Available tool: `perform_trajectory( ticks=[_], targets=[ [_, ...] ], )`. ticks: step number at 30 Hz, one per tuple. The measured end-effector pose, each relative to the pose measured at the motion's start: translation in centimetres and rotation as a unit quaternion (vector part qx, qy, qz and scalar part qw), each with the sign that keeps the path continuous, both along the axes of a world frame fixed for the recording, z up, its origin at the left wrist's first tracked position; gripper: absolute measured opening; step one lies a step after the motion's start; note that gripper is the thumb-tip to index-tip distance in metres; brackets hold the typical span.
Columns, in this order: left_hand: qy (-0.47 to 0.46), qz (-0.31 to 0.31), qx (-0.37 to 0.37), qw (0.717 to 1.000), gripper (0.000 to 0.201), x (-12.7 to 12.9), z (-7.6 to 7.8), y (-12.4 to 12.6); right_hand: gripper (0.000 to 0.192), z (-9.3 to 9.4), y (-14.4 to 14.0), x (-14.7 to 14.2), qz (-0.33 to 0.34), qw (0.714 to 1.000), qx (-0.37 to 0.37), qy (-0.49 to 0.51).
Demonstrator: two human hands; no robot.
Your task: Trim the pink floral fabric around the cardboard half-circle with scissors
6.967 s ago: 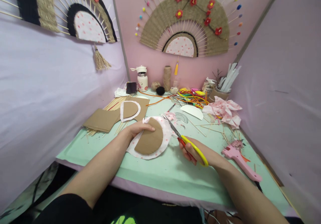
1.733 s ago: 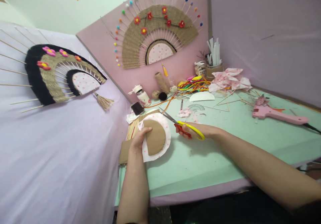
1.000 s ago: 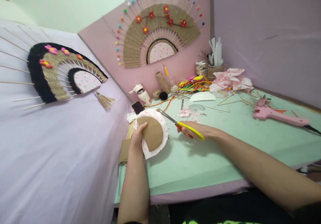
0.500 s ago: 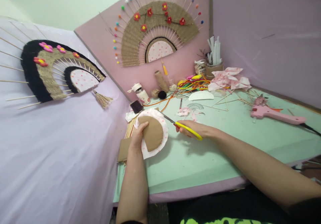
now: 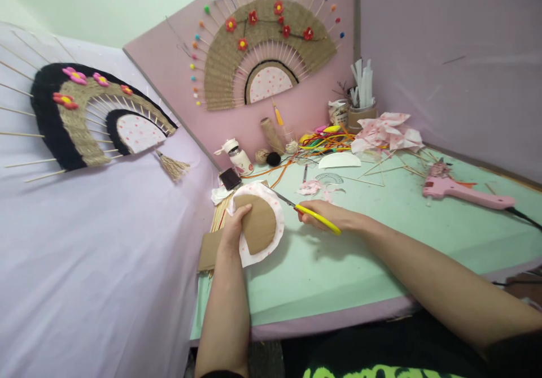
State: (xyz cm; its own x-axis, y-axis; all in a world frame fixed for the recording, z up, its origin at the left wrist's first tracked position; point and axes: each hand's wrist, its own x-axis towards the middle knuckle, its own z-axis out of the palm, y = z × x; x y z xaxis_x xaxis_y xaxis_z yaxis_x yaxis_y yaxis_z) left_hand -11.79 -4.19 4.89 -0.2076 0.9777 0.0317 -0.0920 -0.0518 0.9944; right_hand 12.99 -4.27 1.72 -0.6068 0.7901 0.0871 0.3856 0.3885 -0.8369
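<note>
My left hand [image 5: 235, 224] grips a half-round piece of brown cardboard [image 5: 259, 226], its thumb pressed on the cardboard face. White fabric with pink dots [image 5: 277, 232] lies behind the cardboard and sticks out as a margin around the curve. My right hand [image 5: 322, 215] is closed round the yellow handle of a pair of scissors [image 5: 319, 218]. The blades point left to the upper right edge of the fabric; whether they touch it I cannot tell. The fingers under the handles are partly hidden.
A pink glue gun [image 5: 466, 190] lies at the right. Pink dotted fabric [image 5: 387, 132], a white half-round piece [image 5: 339, 160], a protractor [image 5: 329, 178] and a white bottle [image 5: 239, 159] are farther back. Cardboard [image 5: 209, 250] sits by my left forearm. Decorated fans [image 5: 271, 33] hang on the walls.
The view has shifted very slightly. My hands, the cardboard with its fabric and the scissors stay nearly in place, the scissor handles looking a little closer together.
</note>
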Motion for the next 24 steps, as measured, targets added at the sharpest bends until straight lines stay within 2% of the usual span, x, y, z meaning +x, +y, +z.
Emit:
perform_trajectory(
  ticks=[13,24],
  targets=[
    [0.005,0.006,0.007,1.000,0.034,0.28,0.16,-0.15,0.034,-0.44,0.33,0.09,-0.005,1.000,-0.012,0.014],
    [0.005,0.007,0.000,1.000,0.037,-0.31,-0.19,0.26,0.037,-0.87,0.72,0.06,-0.014,0.999,-0.022,0.023]
  ],
)
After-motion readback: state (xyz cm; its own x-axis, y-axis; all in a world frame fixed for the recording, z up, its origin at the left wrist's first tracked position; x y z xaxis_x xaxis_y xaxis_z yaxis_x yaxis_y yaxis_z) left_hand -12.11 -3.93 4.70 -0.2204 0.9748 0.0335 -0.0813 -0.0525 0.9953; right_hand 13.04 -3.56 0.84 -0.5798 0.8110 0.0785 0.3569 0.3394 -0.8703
